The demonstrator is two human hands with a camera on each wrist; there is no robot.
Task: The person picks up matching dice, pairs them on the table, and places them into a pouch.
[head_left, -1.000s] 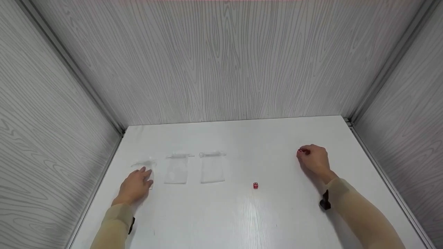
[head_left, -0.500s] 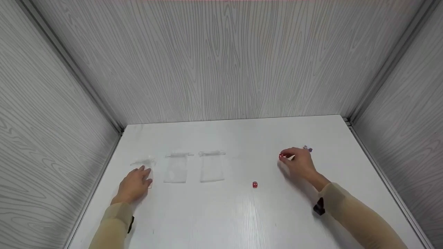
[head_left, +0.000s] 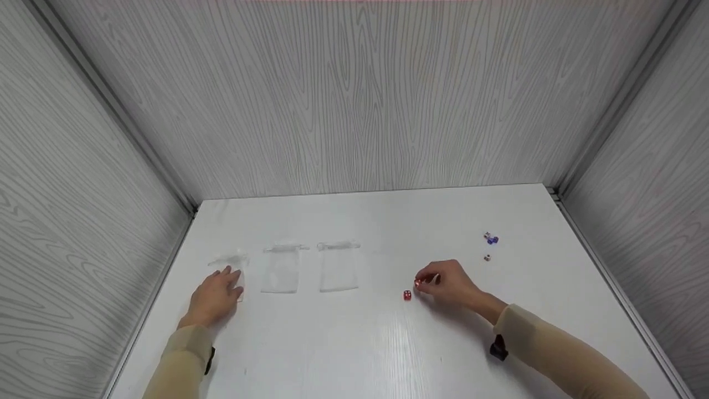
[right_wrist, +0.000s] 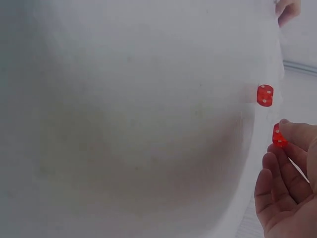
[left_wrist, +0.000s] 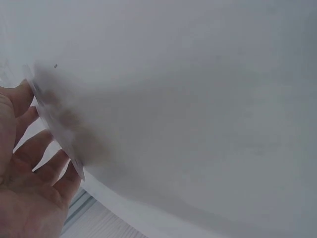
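In the head view my left hand point(head_left: 213, 296) rests on the leftmost clear pouch point(head_left: 230, 260), its fingers spread and lying over the plastic. The left wrist view shows the fingertips against the thin edge of this pouch point(left_wrist: 54, 124). Between thumb and forefinger, my right hand point(head_left: 448, 285) pinches a red die point(right_wrist: 279, 135). A second red die point(head_left: 407, 295) lies on the table just left of it, a small gap apart. Two more clear pouches, a middle one point(head_left: 280, 271) and a right one point(head_left: 338, 269), lie flat side by side.
At the back right sit small dice: a blue pair point(head_left: 492, 240) beside a white die point(head_left: 487, 235), with another white die point(head_left: 487, 257) nearer. Grained panels, including a back wall point(head_left: 360, 100), enclose the white table point(head_left: 332, 343) behind and on both sides.
My right hand has carried the red die leftward and nearer, from the back right to beside the other red die. This uncovered the white and blue dice. My left hand stays put.
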